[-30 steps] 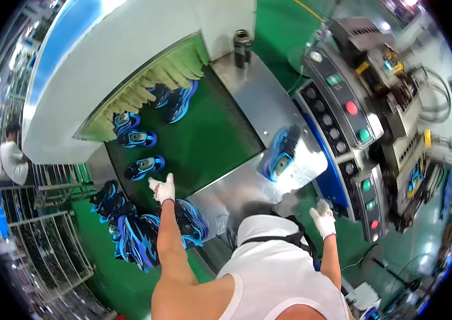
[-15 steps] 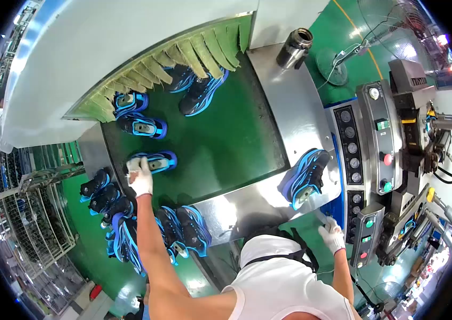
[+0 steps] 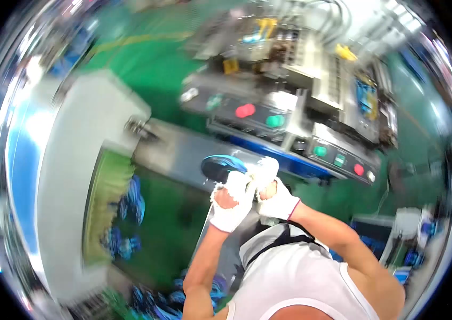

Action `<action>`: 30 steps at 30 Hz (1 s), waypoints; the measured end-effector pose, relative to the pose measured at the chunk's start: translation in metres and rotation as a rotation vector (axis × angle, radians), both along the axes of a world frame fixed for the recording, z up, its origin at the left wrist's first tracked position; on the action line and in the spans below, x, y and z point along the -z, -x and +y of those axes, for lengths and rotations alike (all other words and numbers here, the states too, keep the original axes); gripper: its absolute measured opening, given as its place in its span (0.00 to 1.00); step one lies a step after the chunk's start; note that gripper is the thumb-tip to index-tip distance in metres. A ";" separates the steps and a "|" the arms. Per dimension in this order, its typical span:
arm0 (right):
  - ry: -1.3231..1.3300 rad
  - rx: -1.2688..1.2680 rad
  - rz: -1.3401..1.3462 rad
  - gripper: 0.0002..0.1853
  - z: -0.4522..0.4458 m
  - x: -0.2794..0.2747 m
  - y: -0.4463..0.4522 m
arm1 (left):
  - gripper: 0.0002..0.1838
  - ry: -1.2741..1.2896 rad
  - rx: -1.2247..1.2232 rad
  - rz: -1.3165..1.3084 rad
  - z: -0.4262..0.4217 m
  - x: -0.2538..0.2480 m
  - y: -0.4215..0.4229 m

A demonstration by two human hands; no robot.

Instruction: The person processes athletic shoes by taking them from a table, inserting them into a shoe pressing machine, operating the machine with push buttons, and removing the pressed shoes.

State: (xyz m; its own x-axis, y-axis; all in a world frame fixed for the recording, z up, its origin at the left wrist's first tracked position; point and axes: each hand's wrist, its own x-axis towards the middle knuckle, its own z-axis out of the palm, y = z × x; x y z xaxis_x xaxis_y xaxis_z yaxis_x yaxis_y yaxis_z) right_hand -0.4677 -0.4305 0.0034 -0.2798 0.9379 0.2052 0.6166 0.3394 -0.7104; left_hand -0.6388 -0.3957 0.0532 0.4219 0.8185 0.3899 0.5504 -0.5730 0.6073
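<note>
A black and blue sports shoe point(image 3: 223, 166) is over the metal ledge point(image 3: 179, 152), its toe pointing left. Both my hands, in white gloves, are at its heel end. My left hand point(image 3: 232, 201) has its fingers closed around the near side of the shoe. Close beside it, my right hand point(image 3: 270, 189) is also closed at the heel. Motion blur smears the fingertips, and the gloves hide the back of the shoe.
Behind the ledge stands a machine with a control panel point(image 3: 231, 106) of red and green buttons. At left, more shoes point(image 3: 132, 200) lie on the green belt point(image 3: 164, 213) beside the strip curtain point(image 3: 109, 197). A metal bottle point(image 3: 140, 128) stands on the ledge's far end.
My view has swung right towards the machine. My left hand has moved from a shoe on the belt to the ledge, and my right hand has come in beside it at a shoe.
</note>
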 end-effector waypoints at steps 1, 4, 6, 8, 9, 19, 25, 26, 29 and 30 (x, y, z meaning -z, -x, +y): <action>-0.115 0.059 -0.047 0.27 -0.004 -0.042 -0.031 | 0.07 -0.030 0.124 0.088 0.010 -0.018 -0.032; 0.318 0.448 0.238 0.34 -0.034 -0.076 -0.119 | 0.13 -0.141 0.532 -0.195 0.035 -0.073 -0.137; 0.880 0.651 0.350 0.44 -0.059 -0.106 -0.186 | 0.24 0.078 0.581 -0.190 0.036 -0.111 -0.193; 0.603 0.862 0.633 0.40 -0.108 -0.058 -0.226 | 0.26 0.020 0.593 -0.392 0.047 -0.108 -0.259; 0.500 0.819 0.973 0.36 -0.126 -0.064 -0.239 | 0.26 0.064 0.575 -0.356 0.055 -0.100 -0.293; 0.044 1.320 1.628 0.40 -0.255 -0.041 -0.269 | 0.45 0.594 0.217 0.063 0.149 0.045 -0.642; 0.075 1.533 1.633 0.08 -0.266 -0.057 -0.273 | 0.39 0.409 0.104 0.306 0.161 0.052 -0.685; 0.118 1.552 1.622 0.10 -0.261 -0.059 -0.281 | 0.37 0.392 0.050 0.353 0.157 0.035 -0.683; 0.166 1.526 1.508 0.21 -0.247 -0.054 -0.303 | 0.15 0.791 0.240 -0.032 0.187 0.021 -0.659; 0.244 1.512 1.460 0.18 -0.243 -0.063 -0.316 | 0.13 0.974 0.303 -0.156 0.190 0.011 -0.643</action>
State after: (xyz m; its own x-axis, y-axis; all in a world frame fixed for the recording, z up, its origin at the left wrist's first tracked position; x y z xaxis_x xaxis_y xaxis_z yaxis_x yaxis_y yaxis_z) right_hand -0.1513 -0.6732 0.0666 0.7458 0.2634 -0.6118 -0.6489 0.0796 -0.7567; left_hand 0.0038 -0.2055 0.0422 0.6649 0.6761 -0.3175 0.3400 0.1046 0.9346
